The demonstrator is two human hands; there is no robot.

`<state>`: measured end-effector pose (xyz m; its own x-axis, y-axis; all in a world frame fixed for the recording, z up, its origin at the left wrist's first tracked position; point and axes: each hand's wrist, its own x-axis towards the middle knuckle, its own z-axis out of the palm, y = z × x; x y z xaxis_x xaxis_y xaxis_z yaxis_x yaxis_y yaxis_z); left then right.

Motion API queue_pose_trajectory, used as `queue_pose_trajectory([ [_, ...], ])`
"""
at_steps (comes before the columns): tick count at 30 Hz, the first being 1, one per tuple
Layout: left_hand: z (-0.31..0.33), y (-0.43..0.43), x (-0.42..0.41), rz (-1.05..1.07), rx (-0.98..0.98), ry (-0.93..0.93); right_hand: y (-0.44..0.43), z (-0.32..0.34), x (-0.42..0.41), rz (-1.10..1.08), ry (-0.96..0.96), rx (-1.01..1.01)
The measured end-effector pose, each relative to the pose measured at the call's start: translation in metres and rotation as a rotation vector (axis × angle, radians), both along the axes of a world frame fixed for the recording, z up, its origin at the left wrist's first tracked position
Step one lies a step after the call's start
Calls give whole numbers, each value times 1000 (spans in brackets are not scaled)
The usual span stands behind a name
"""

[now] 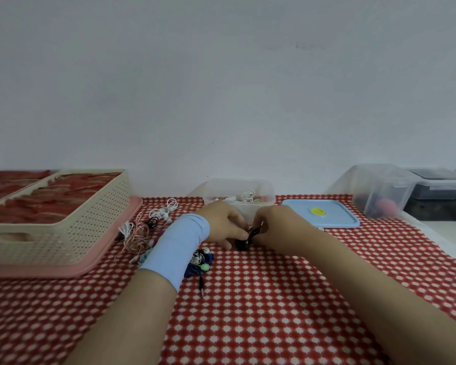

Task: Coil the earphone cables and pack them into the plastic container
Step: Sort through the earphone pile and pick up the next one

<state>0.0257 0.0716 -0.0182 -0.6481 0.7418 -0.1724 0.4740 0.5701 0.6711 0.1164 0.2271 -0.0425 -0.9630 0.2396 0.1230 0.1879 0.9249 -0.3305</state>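
both hands meet at the middle of the red-and-white checked tablecloth; the left hand, with a light blue fabric sleeve round its wrist, and the bare right hand have their fingers curled in and pinch a small dark bundle of black earphone cable between them, low over the cloth; how many turns are wound cannot be told, the bundle being mostly hidden by the fingers.

the clear, rounded rectangular plastic container stands straight beyond the hands, away from the person, its long side running left to right; it is open, with some white and coloured earphones already lying in it; its pale blue lid with a yellow round valve lies flat just to its right. in this view both hands sit just in front of its near wall and neither is clearly the closer; a short push forward and up over the rim would likely be all the bundle needs.

the step in hand looks like finishing the coil. more work waits on the left: a white earphone tangle, a pinkish copper-coloured cable tangle and a blue earphone set with a green bud near the sleeve; beyond them a cream perforated plastic basket rests on a pink tray.
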Motion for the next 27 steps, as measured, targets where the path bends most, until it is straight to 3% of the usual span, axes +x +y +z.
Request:
queue_pose_trajectory([
  [3,8,-4,-1,32,155,8,-1,14,3,-16,107,-86],
  [6,21,-11,-8,86,292,146,-3,32,-3,-46,262,-171],
  [11,41,-9,-39,179,377,297,-8,57,-43,-81,363,-119],
  [16,44,0,-65,240,304,357,-11,57,-88,-129,308,-108],
  [19,33,0,-71,175,210,350,-10,53,-103,-139,157,-50],
  [22,26,-3,-75,153,101,460,-8,51,-108,-110,-12,83],
  [27,28,-15,-77,165,5,487,-9,49,-104,-81,10,189],
])
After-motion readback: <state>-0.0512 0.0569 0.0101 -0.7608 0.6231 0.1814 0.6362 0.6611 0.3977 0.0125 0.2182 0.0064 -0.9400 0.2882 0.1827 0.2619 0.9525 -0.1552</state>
